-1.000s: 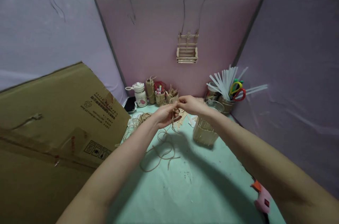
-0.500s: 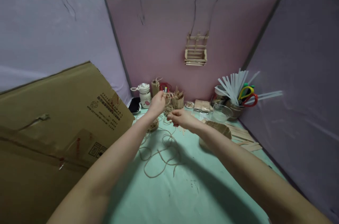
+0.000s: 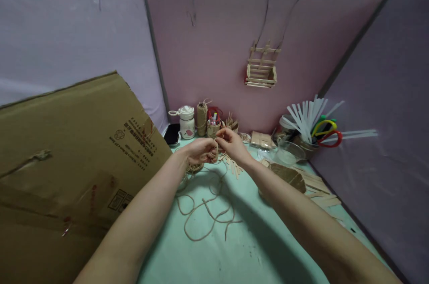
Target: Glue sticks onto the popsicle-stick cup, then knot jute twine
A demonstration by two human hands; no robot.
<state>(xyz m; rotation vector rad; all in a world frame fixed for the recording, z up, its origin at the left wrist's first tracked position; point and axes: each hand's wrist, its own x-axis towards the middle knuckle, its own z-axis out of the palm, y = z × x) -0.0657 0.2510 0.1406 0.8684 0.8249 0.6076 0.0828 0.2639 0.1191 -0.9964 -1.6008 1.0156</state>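
My left hand [image 3: 201,150] is closed, with a short piece of tan twine [image 3: 216,151] showing at its fingertips. Right beside it, my right hand [image 3: 231,144] pinches the same twine between thumb and fingers. More twine [image 3: 201,205] lies in loose loops on the green tabletop below both hands. A round coil of twine [image 3: 195,168] sits partly hidden under my left wrist. Several craft sticks [image 3: 233,168] are spread on the table behind my right hand.
A big cardboard sheet [image 3: 80,150] leans at left. Along the back stand a white bottle [image 3: 187,123], a twine spool [image 3: 201,118] and a pen cup [image 3: 213,129]. At right are a brown basket [image 3: 288,177], a clear bowl [image 3: 290,154] and scissors [image 3: 330,138]. A stick-built basket [image 3: 261,76] hangs behind.
My left hand has come down and turned, and my right hand has risen, so they now meet at the twine. The view has shifted slightly to the left.
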